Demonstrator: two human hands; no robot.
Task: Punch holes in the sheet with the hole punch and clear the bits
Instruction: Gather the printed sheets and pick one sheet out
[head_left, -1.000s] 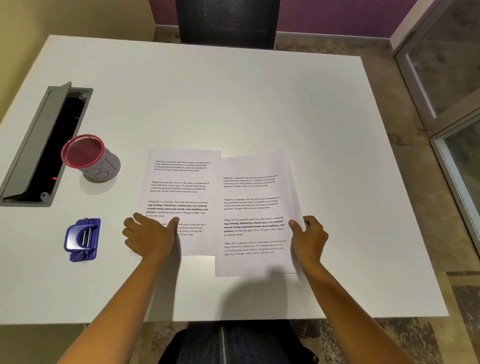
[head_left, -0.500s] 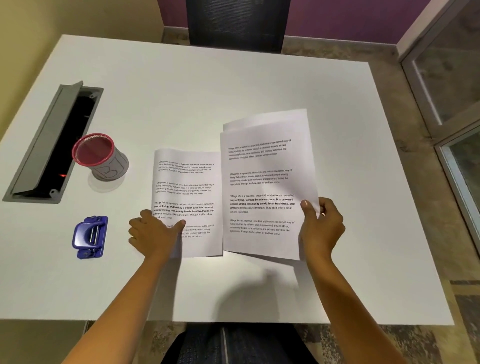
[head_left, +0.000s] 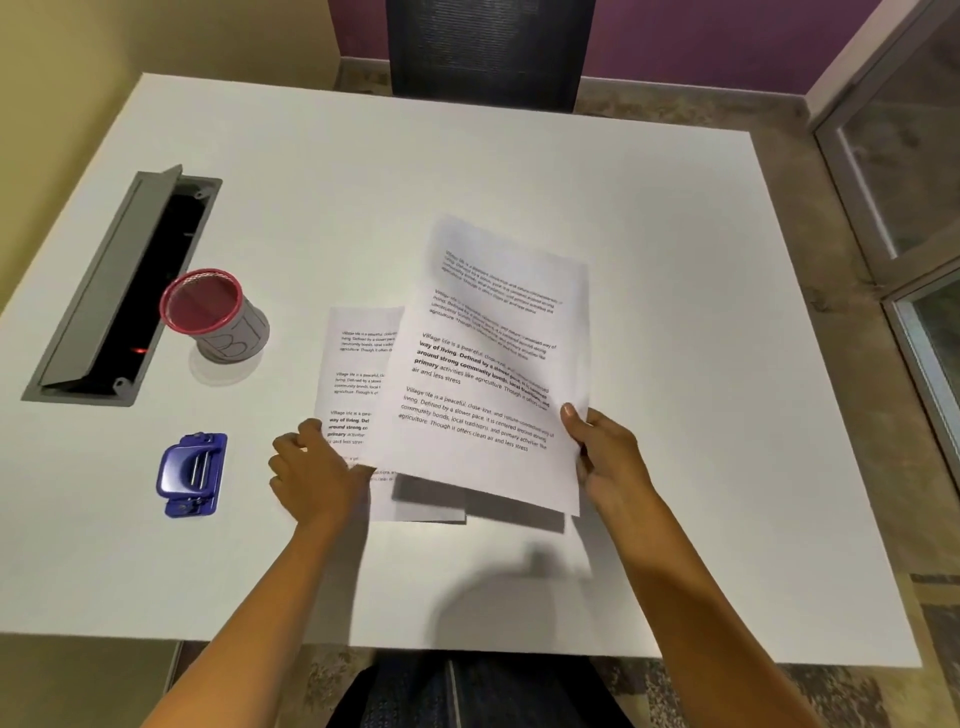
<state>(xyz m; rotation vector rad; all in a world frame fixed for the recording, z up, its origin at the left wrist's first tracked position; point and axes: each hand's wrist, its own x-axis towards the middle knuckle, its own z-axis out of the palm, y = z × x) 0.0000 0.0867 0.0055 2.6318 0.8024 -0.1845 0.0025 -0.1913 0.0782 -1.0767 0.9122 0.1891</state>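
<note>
My right hand (head_left: 605, 457) pinches the lower right edge of a printed sheet (head_left: 493, 374) and holds it lifted and tilted above the white table (head_left: 519, 182). That sheet overlaps a second printed sheet (head_left: 358, 364) lying flat beneath it. My left hand (head_left: 311, 475) rests on the flat sheet's lower left corner, fingers loosely curled. A blue hole punch (head_left: 191, 474) lies on the table to the left of my left hand, untouched.
A grey cup with a red mesh rim (head_left: 215, 317) stands at the left. Behind it an open grey cable hatch (head_left: 119, 291) is set into the table. A dark chair back (head_left: 483, 52) stands at the far edge. The table's front edge is near my body.
My right hand has lifted the right sheet off the table and swung it left, so it now hangs over the flat left sheet. My left hand stays on that sheet.
</note>
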